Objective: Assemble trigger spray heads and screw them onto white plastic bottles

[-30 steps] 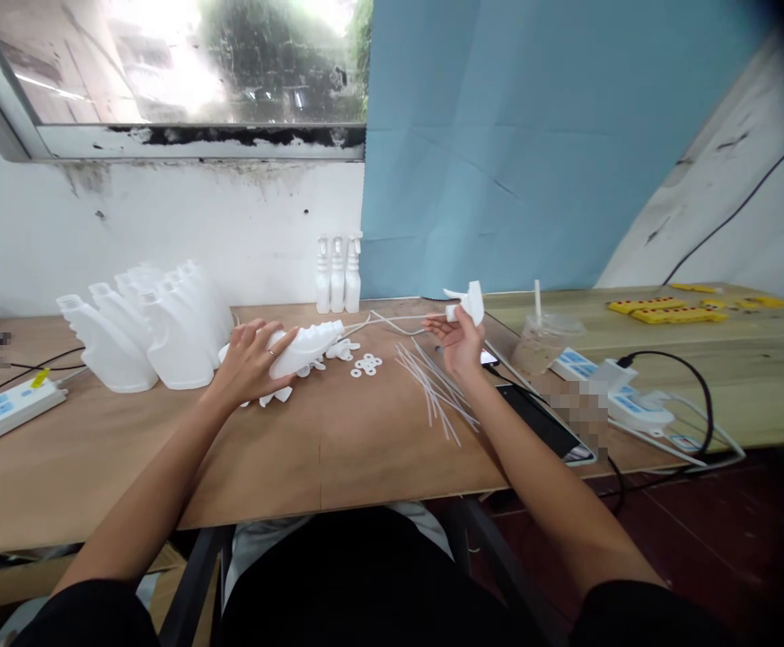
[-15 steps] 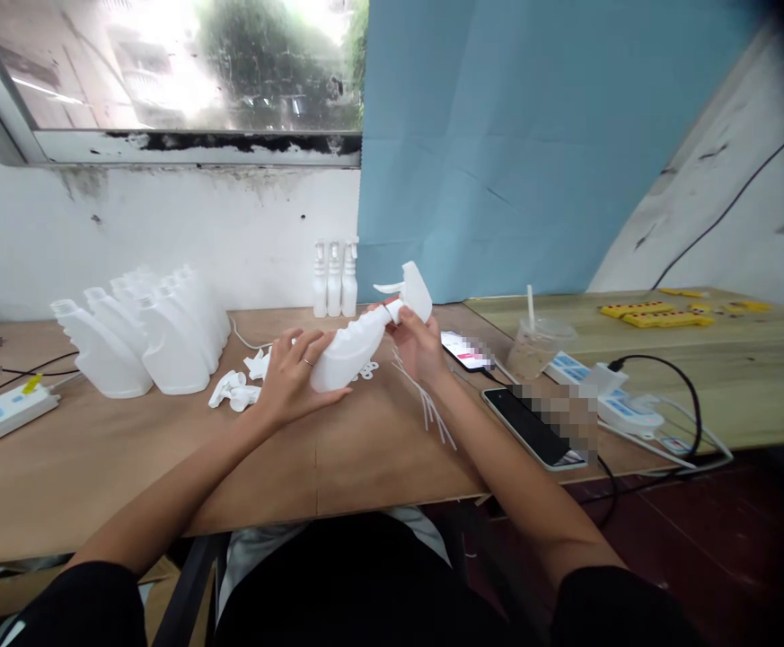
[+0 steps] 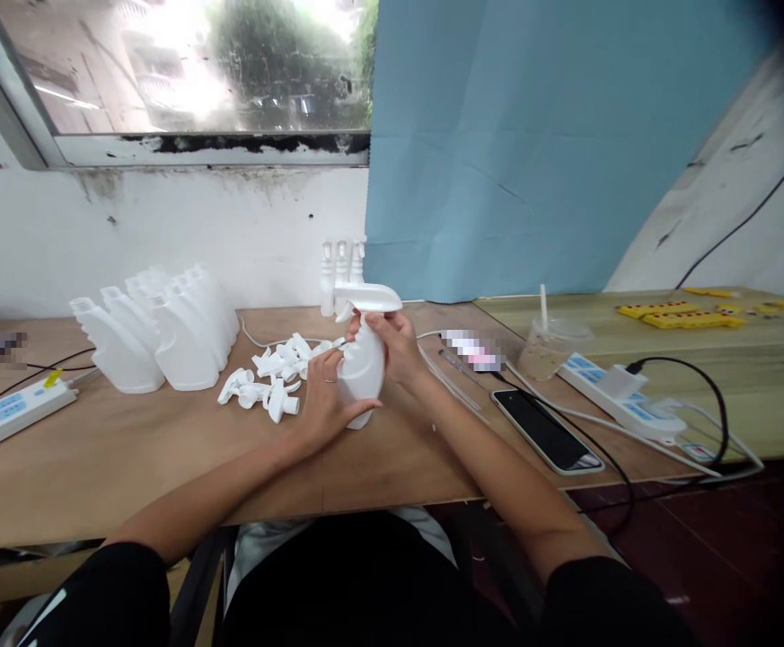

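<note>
A white spray bottle (image 3: 363, 368) stands nearly upright in front of me, its trigger head (image 3: 373, 296) seated at the neck with the nozzle toward the left. My left hand (image 3: 328, 386) is wrapped round the body from the left, thumb across the lower front. My right hand (image 3: 397, 346) grips the neck just under the trigger head, fingers partly hidden behind it. Left of the bottle lies a pile of loose white trigger heads (image 3: 284, 364). Thin white dip tubes (image 3: 455, 382) lie beside my right wrist.
Several headless white bottles (image 3: 186, 346) stand at the left. Spray bottles with heads (image 3: 328, 279) stand by the wall. To the right are a phone (image 3: 546, 431), a lit phone (image 3: 469, 350), a drink cup (image 3: 545, 350) and a power strip (image 3: 621, 400) with cables. Another power strip (image 3: 14, 409) lies far left.
The spray bottle has swung from a rightward tilt to nearly upright, and its head has turned to point left. Both hands have moved with it, still holding it.
</note>
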Action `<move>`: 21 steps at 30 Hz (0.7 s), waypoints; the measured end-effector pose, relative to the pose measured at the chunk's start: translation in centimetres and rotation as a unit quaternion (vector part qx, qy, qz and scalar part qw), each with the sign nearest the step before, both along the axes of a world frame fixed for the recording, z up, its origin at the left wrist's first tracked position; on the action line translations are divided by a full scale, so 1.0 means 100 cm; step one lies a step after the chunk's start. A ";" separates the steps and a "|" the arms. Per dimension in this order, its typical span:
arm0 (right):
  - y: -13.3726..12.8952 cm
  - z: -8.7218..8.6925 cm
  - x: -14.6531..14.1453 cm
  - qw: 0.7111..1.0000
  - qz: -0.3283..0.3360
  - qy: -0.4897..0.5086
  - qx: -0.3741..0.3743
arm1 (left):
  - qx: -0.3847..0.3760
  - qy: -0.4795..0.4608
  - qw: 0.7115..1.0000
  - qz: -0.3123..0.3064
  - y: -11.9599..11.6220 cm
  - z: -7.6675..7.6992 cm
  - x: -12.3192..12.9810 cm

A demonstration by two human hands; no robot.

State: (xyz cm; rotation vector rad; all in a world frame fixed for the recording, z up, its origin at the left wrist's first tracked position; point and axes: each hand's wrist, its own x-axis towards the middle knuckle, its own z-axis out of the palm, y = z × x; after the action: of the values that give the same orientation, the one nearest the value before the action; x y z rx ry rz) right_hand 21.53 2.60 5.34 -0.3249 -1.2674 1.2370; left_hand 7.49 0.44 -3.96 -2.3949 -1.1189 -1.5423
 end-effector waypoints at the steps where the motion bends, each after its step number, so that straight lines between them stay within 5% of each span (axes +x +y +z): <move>1: 0.000 -0.001 -0.001 1.000 -0.005 -0.003 0.002 | -0.008 -0.001 1.000 -0.005 -0.002 0.000 -0.001; 6: 0.002 -0.003 -0.007 1.000 -0.004 -0.011 0.011 | -0.076 -0.120 0.986 -0.085 -0.001 0.025 -0.005; 10: 0.002 -0.002 -0.014 1.000 0.018 -0.008 0.019 | -0.063 -0.273 0.945 -0.171 0.016 0.083 -0.013; 15: -0.001 -0.002 -0.022 0.999 0.052 -0.016 0.004 | -0.136 -0.146 0.950 -0.240 0.027 0.153 -0.031; 18: -0.002 -0.004 -0.023 0.997 0.076 -0.021 -0.001 | -0.153 -0.105 0.948 -0.259 0.025 0.165 -0.040; 21: -0.002 -0.006 -0.022 0.996 0.092 -0.017 0.006 | -0.155 -0.106 0.945 -0.267 0.026 0.162 -0.042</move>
State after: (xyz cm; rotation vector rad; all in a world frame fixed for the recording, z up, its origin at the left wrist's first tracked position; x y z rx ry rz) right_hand 19.36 2.43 4.75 -0.2243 -1.3569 1.3827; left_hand 3.25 3.08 12.23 -2.9894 -0.8300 -1.9418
